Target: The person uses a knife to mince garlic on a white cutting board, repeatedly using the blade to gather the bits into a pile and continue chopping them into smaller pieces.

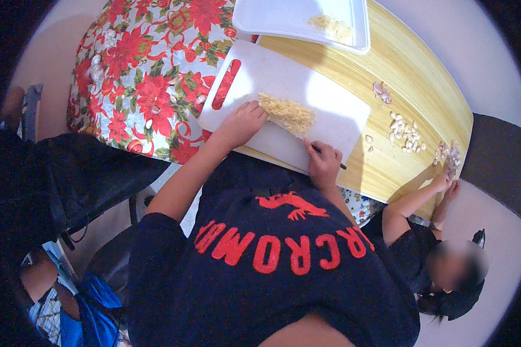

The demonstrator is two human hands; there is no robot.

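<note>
My right hand (324, 162) is wrapped round the black handle of a knife (342, 166). The knife's thin blade slants up and left along the near side of a pile of minced garlic (286, 113). At the blade's far end, my left hand (244, 122) has its fingers pressed together on the tip, touching the pile's left end. Pile and knife are on a white cutting board (336, 104), which has a red-lined handle slot at its left. The left fingertips are partly hidden.
A white tray (246, 17) with some minced garlic stands beyond the board. Peeled cloves (408, 136) and skins (382, 92) lie on the wooden table (434, 87) at right. There a co-worker's hands (446, 184) hold garlic. Garlic bulbs (95, 69) sit on the floral tablecloth (121, 52).
</note>
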